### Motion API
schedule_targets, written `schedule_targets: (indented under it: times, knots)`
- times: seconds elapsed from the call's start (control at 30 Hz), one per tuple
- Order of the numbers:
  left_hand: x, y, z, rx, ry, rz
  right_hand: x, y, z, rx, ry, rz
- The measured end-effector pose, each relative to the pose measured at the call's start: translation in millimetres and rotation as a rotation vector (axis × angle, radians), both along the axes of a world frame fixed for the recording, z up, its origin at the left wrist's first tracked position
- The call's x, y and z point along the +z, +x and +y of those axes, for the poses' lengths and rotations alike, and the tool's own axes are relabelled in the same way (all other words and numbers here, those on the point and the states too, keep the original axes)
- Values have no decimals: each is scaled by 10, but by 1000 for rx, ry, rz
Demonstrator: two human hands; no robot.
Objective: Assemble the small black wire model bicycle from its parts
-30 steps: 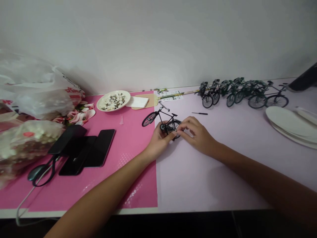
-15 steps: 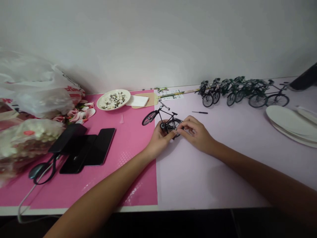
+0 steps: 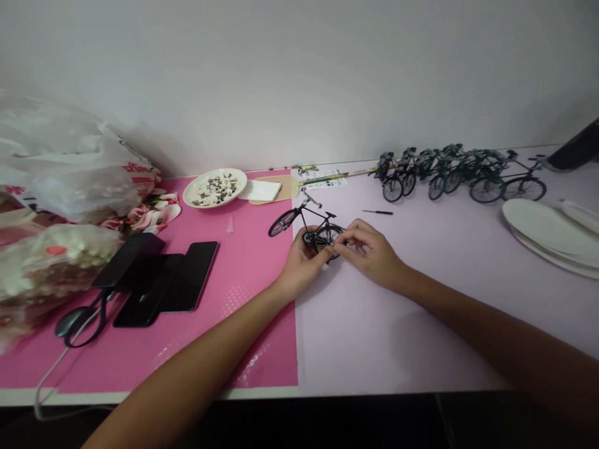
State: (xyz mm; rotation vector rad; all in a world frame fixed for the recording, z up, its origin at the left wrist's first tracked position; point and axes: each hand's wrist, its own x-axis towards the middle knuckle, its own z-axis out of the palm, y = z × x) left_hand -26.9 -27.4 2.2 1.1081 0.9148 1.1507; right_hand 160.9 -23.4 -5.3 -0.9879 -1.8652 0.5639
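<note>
A small black model bicycle (image 3: 312, 218) is held above the table, its front wheel pointing left and its handlebar up. My left hand (image 3: 303, 259) grips it from below near the pedals, thumb at the rear wheel. The fingertips of my right hand (image 3: 367, 249) are pinched together at the rear wheel's hub; whatever small part lies between them is too small to make out. A thin dark screwdriver (image 3: 378, 212) rests on the pale mat behind my right hand.
Several model bicycles (image 3: 449, 178) stand in a row at the back right, near white plates (image 3: 547, 227). A plate of small parts (image 3: 215, 188) is at the back left. Phones (image 3: 189, 277), a black box (image 3: 128, 262) and plastic bags (image 3: 60, 168) occupy the left.
</note>
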Motion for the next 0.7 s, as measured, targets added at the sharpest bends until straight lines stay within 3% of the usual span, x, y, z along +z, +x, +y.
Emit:
schedule_targets:
  times: [0.43, 0.7]
  knots:
    - [-43, 10, -20, 13, 33, -11, -18, 7, 19, -3, -63, 65]
    - [19, 0, -53, 51, 37, 47, -36, 30, 56, -5, -94, 98]
